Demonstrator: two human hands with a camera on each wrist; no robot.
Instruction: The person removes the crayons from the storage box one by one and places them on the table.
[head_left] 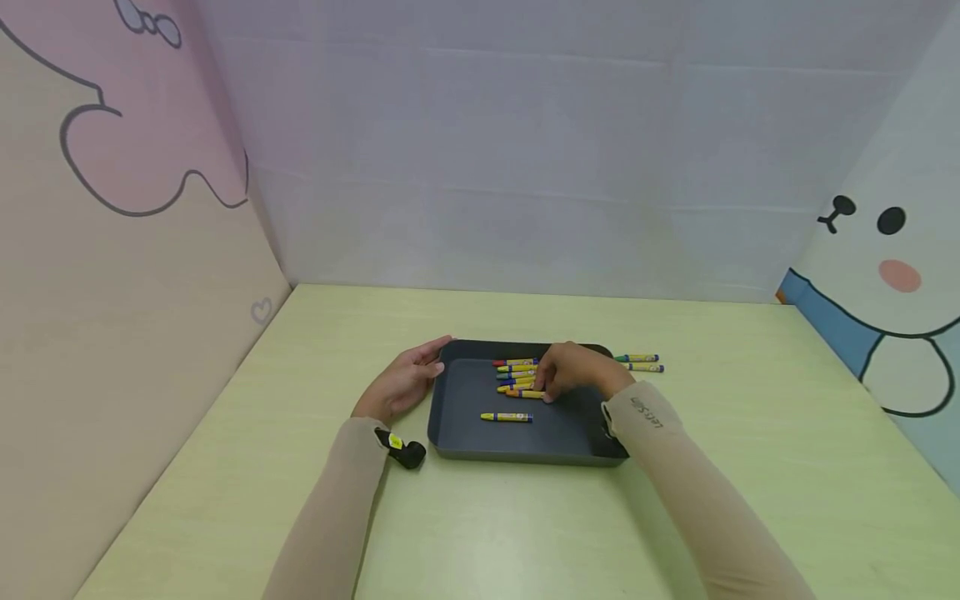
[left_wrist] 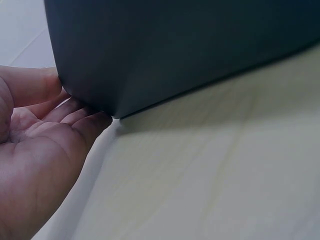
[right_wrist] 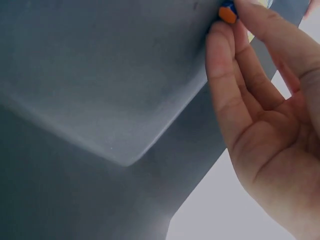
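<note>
A dark grey tray (head_left: pixel 465 440) lies on the table, and my left hand (head_left: pixel 401 383) grips its left edge near the far corner. In the left wrist view the thumb is against the tray's side (left_wrist: pixel 150 55), with fingers at its lower edge. My right hand (head_left: pixel 577 369) reaches into the tray and pinches an orange crayon (head_left: pixel 522 394) by its right end. That crayon's orange tip (right_wrist: pixel 228 14) shows between thumb and fingers in the right wrist view. Beyond it several crayons lie in a row, a red crayon (head_left: pixel 506 363) farthest; the hand hides their right ends. Nearer me lies a yellow crayon (head_left: pixel 507 417).
Right of the tray, a green crayon (head_left: pixel 639 358) and another yellow-wrapped crayon (head_left: pixel 645 367) stick out from behind the right hand. The pale wooden table (head_left: pixel 360 325) is bounded by a white back panel (head_left: pixel 480 167) and side panels with cartoon drawings.
</note>
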